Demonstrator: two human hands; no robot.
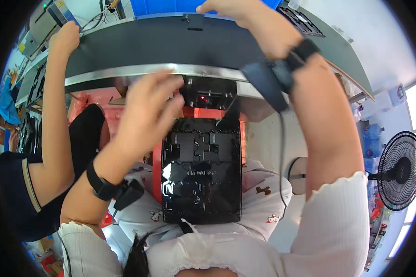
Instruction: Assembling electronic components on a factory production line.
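The grey desk [125, 51] spans the upper half of the frame; its pale front edge bows across the middle, with the widest room to move along the stretch between the co-worker's hand [64, 37] at upper left and the right forearm. Lower centre, a glossy black panel [201, 184] lies across the person's lap, its right edge free of either hand. Matte patches with jigsaw-like outlines show in its upper part; the work seems under way, but whether every piece is in, and what is left, cannot be told. A blue bin [162, 6] is cut off by the top edge. The left hand [152, 101], blurred, is left of centre, fingers loosely spread with nothing seen between them. The right hand [231, 9] reaches up before the bin; whether its fingers hold anything cannot be told. Smallest, a black box [210, 92] with a red light fills much of the gap between panel and desk edge.
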